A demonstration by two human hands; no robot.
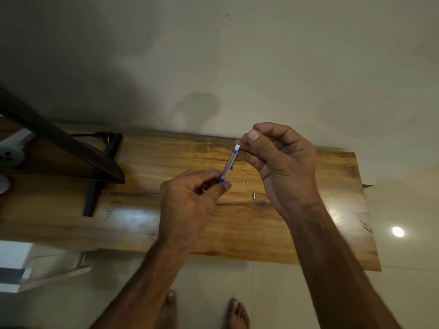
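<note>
Pencil [229, 163]: gripped at its lower end in your left hand [190, 200], barrel pointing to 1 o'clock.
Right hand [280, 162]: pinching a thin lead [244, 141], at 1 o'clock just off the pencil's white cap.
Surface [166, 157]: two small metal pieces [254, 195] at 5 o'clock of the pencil.

- The bench [308, 233] stands against the wall [237, 55], which lies at its 12 o'clock.
- Over the bench, the left hand [187, 205] holds the pencil [229, 163], which points toward 1 o'clock.
- The right hand [282, 165], at the left hand's 2 o'clock, pinches a thin lead [244, 140] just beside the pencil's top.
- On the bench between the hands, the shorter tube [247, 184] lies at 11 o'clock of the longer tube [254, 195].
- A stand [95, 193] rests on the bench at the left hand's 9 o'clock.
</note>
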